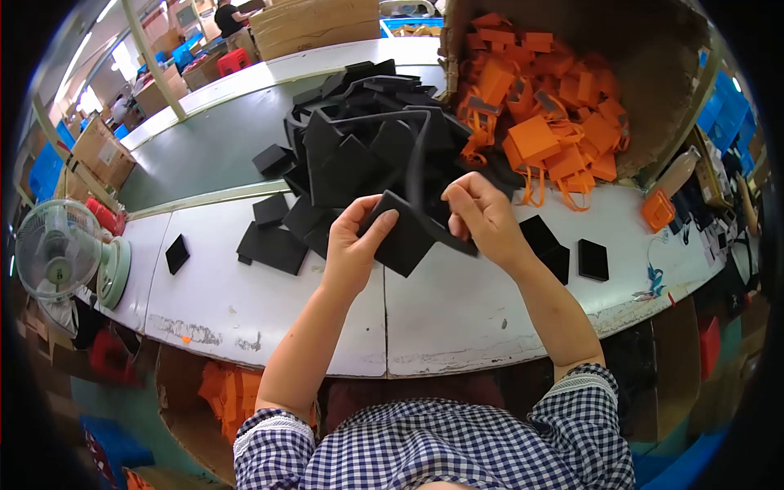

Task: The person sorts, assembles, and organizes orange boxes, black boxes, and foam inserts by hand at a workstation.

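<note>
- Table [269, 314]: white, scuffed top under both hands, its worn front edge toward the person; a seam runs down it below the hands.
- Belt [204, 151]: dark green strip beyond the table, past the hands, with a pale rail along each side.
- Room: workshop floor; cardboard cartons [102, 151] far left of the hands, blue crates behind them, another person [231, 16] standing well beyond.
- Fan [61, 253]: pale green, at the table's left end, well apart from the left hand.
- Foam pile [359, 135]: black pieces heaped just beyond the hands, spilling from belt onto table; it hides the belt behind it.
- Loose squares [273, 241]: black, flat on the table left of the left hand; one small square [176, 253] farther left.
- Black blocks [593, 260]: on the table right of the right hand.
- Orange bags [555, 106]: heaped in an open carton beyond and right of the right hand.
- Left hand [353, 249]: fingers and thumb closed on the lower left of the foam piece [408, 237].
- Right hand [483, 214]: pinched shut on the same piece's upper right edge.
- Foam piece: black, held above the table between the two hands.
</note>
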Motion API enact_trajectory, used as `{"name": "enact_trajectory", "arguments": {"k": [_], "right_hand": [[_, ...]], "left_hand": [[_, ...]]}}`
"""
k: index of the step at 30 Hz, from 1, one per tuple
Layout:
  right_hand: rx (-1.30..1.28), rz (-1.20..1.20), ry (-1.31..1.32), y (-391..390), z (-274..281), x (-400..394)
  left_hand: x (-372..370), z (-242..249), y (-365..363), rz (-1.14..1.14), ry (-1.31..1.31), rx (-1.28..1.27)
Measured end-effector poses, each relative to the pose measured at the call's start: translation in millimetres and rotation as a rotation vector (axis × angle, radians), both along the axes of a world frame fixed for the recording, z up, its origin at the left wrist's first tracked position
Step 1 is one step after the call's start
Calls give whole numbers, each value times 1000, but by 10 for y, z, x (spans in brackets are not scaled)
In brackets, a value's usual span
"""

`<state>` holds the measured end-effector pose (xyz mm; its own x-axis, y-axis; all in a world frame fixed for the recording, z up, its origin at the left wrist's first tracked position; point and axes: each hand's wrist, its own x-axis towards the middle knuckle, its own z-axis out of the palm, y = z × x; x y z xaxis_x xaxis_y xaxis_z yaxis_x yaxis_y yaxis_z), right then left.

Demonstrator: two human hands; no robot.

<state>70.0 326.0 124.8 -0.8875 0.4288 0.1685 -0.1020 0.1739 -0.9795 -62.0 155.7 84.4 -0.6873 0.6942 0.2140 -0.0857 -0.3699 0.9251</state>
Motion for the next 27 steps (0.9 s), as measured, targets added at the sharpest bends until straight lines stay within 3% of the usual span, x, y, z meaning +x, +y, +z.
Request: {"name": "enact_trajectory", "arguments": {"k": [1, 2, 3, 5, 7, 9, 10, 11, 13, 15, 16, 19, 21, 23, 27], "right_hand": [[-35, 17, -59, -52, 25, -28], [150, 72, 23, -106, -12, -109], [279, 159, -88, -107, 58, -44], [527, 189, -62, -95, -63, -111], [542, 81, 76, -106, -124, -157], [275, -24, 48, -6, 56, -110], [209, 1, 62, 120, 90, -73], [142, 24, 78, 201, 160, -77], [147, 48, 125, 154, 359, -164], [151, 63, 171, 8, 636, -250], [152, 84, 235, -82, 800, -309], [173, 139, 312, -254, 1189, -429], [185, 169, 327, -187, 1333, -516], [109, 178, 483, -36, 1436, -665], [-12, 197, 699, 268, 1656, -718]], "left_hand": [[-11, -11, -27, 12, 2, -1], [-11, -22, -46, 32, 67, -20], [-8, -30, -70, 52, 129, -39], [-17, -21, -150, 71, 120, -29], [-103, -80, -280, 70, 137, -70], [-312, -129, -510, 147, 199, -217], [-444, -121, -646, 73, 211, -298], [-563, -114, -752, 38, 333, -489], [-548, 45, -793, 189, 698, -765], [-352, 330, -655, -46, 782, -525], [-246, 393, -486, -23, 987, -422], [-165, 547, -148, 163, 1389, -374], [-363, 522, 22, 107, 1470, -539], [-536, 467, 168, 186, 1377, -325], [-700, 776, 97, 130, 1031, -228]]}}
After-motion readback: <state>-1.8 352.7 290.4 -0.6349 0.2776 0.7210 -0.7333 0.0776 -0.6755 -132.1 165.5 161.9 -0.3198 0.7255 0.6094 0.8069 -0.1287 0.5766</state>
